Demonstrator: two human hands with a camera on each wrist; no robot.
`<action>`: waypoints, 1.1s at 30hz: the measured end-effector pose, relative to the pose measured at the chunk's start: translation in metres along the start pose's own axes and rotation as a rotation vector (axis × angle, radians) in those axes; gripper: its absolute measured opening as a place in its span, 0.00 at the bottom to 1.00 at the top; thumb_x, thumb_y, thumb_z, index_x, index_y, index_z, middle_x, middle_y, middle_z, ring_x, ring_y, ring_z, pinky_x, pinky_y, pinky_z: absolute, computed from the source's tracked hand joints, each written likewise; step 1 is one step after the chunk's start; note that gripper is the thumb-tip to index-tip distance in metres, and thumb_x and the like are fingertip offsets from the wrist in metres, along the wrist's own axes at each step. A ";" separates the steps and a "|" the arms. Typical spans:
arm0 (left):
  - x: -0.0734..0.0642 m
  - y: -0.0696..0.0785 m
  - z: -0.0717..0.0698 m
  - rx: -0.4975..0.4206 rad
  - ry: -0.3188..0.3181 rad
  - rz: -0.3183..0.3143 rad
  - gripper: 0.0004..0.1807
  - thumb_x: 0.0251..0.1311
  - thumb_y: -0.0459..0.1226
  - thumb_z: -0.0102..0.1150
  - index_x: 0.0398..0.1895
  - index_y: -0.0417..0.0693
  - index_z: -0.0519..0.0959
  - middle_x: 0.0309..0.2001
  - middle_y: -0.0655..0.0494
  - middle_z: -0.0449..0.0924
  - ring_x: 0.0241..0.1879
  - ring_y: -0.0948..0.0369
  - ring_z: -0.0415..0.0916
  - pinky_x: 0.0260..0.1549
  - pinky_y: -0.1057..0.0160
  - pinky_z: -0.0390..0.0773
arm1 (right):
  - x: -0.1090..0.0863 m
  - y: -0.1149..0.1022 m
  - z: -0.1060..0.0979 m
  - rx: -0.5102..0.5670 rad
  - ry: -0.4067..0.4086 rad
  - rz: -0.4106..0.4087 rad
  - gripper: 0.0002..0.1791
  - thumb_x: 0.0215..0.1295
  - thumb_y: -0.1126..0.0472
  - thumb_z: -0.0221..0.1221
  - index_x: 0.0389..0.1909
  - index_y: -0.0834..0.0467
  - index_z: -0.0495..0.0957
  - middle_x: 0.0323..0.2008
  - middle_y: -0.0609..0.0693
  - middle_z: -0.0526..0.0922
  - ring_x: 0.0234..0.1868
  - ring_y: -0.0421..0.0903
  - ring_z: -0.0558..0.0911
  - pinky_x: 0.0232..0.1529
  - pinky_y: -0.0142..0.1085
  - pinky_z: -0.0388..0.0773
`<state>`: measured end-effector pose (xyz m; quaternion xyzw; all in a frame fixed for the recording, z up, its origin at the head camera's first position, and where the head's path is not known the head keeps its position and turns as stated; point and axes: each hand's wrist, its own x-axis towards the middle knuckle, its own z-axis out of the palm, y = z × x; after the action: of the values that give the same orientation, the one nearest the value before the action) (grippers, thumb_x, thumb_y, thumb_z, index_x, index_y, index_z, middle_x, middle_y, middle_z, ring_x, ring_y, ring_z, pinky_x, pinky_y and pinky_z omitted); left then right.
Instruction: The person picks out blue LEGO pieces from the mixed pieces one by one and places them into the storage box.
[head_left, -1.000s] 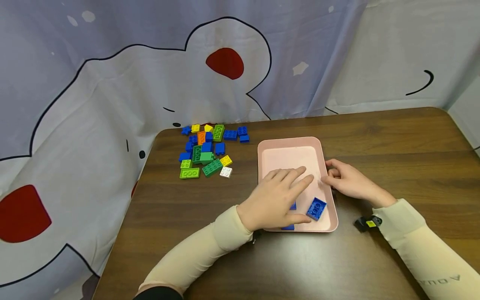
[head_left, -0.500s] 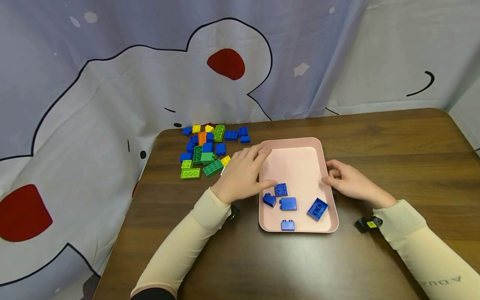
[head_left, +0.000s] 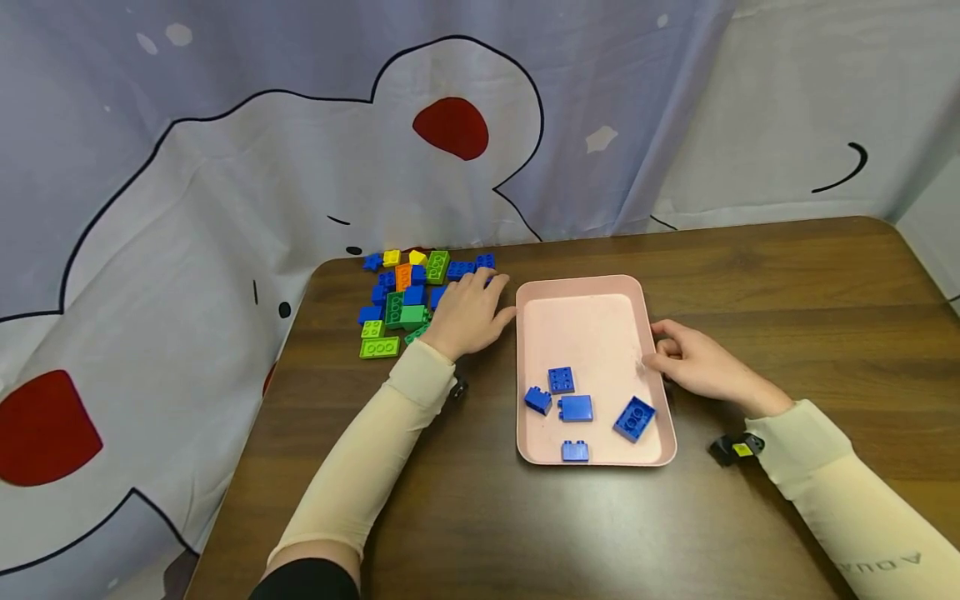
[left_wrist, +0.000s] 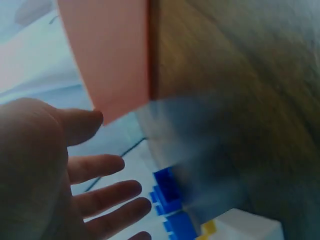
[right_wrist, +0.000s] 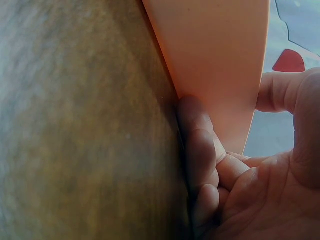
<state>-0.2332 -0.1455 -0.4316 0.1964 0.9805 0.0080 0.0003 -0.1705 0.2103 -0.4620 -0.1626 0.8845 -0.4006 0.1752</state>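
A patterned curtain (head_left: 300, 150) is hanging behind a brown wooden table (head_left: 787, 292). The left hand (head_left: 467, 318) is hovering, fingers spread and seemingly holding nothing, over the right side of a brick pile (head_left: 393, 308) at far left; blue bricks (head_left: 461, 269) are lying just beyond it, partly hidden. They are probably light, stiff and smooth, best gripped across opposite sides. The right hand (head_left: 697, 360) is pinching the right wall of a pink tray (head_left: 592, 325), apparently thin and rigid, where five blue pieces (head_left: 575, 408) are resting.

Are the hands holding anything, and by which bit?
The right hand holds the pink tray by its right side wall; the left hand holds nothing.
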 end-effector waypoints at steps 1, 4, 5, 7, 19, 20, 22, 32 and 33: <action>0.003 -0.001 0.001 0.000 -0.006 -0.005 0.33 0.74 0.55 0.52 0.76 0.50 0.68 0.74 0.46 0.68 0.69 0.46 0.71 0.68 0.42 0.73 | 0.000 0.000 0.000 0.000 0.001 0.002 0.29 0.75 0.56 0.58 0.68 0.70 0.65 0.28 0.48 0.79 0.23 0.37 0.71 0.27 0.32 0.66; 0.011 -0.004 0.006 0.004 -0.020 -0.026 0.30 0.76 0.52 0.52 0.75 0.50 0.69 0.73 0.46 0.69 0.70 0.46 0.70 0.69 0.42 0.73 | 0.000 0.000 0.000 -0.002 0.005 -0.001 0.29 0.75 0.56 0.58 0.67 0.70 0.65 0.28 0.48 0.79 0.23 0.37 0.72 0.28 0.32 0.67; 0.013 -0.006 0.008 0.009 -0.017 -0.031 0.29 0.76 0.51 0.52 0.74 0.49 0.70 0.73 0.46 0.69 0.70 0.46 0.71 0.68 0.43 0.73 | 0.000 0.000 0.000 -0.001 0.005 -0.002 0.28 0.75 0.56 0.58 0.67 0.70 0.66 0.28 0.48 0.79 0.23 0.37 0.72 0.28 0.32 0.67; 0.018 -0.009 0.013 0.026 -0.003 -0.034 0.27 0.76 0.48 0.53 0.73 0.49 0.71 0.72 0.45 0.70 0.69 0.46 0.71 0.67 0.43 0.75 | 0.000 0.000 0.000 -0.001 0.007 -0.007 0.28 0.75 0.57 0.58 0.66 0.70 0.66 0.27 0.48 0.78 0.23 0.37 0.72 0.28 0.32 0.67; 0.026 -0.021 0.021 0.107 0.025 -0.032 0.28 0.64 0.34 0.66 0.69 0.48 0.74 0.65 0.43 0.74 0.61 0.46 0.75 0.63 0.47 0.79 | 0.000 0.002 0.000 0.001 0.018 -0.016 0.27 0.75 0.57 0.58 0.65 0.70 0.67 0.28 0.48 0.78 0.24 0.37 0.72 0.29 0.32 0.68; 0.025 -0.021 0.020 0.104 0.025 -0.029 0.29 0.64 0.34 0.66 0.69 0.47 0.74 0.64 0.42 0.74 0.60 0.46 0.76 0.62 0.47 0.79 | -0.001 0.002 0.000 0.000 0.019 -0.017 0.27 0.75 0.57 0.58 0.65 0.70 0.67 0.28 0.48 0.78 0.24 0.37 0.72 0.29 0.31 0.68; 0.023 -0.022 0.020 0.104 0.029 -0.024 0.29 0.64 0.34 0.66 0.69 0.47 0.74 0.63 0.42 0.76 0.59 0.46 0.77 0.60 0.47 0.81 | -0.001 0.002 0.000 0.004 0.019 -0.018 0.26 0.75 0.57 0.58 0.65 0.70 0.67 0.28 0.48 0.78 0.24 0.37 0.72 0.29 0.31 0.68; 0.001 -0.016 0.016 0.099 0.042 0.027 0.23 0.64 0.41 0.68 0.61 0.46 0.78 0.55 0.45 0.82 0.48 0.49 0.82 0.52 0.50 0.85 | 0.000 0.002 0.000 0.011 0.014 -0.020 0.27 0.75 0.58 0.58 0.65 0.70 0.67 0.27 0.48 0.78 0.24 0.37 0.72 0.29 0.32 0.68; -0.002 -0.014 0.015 0.089 0.045 0.033 0.23 0.64 0.41 0.68 0.61 0.45 0.78 0.54 0.45 0.82 0.47 0.49 0.82 0.51 0.50 0.85 | 0.000 0.002 0.000 0.012 0.014 -0.020 0.27 0.75 0.58 0.58 0.65 0.70 0.67 0.27 0.48 0.78 0.24 0.37 0.72 0.29 0.32 0.68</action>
<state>-0.2369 -0.1592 -0.4472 0.2121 0.9763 -0.0309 -0.0308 -0.1705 0.2116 -0.4635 -0.1676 0.8817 -0.4086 0.1661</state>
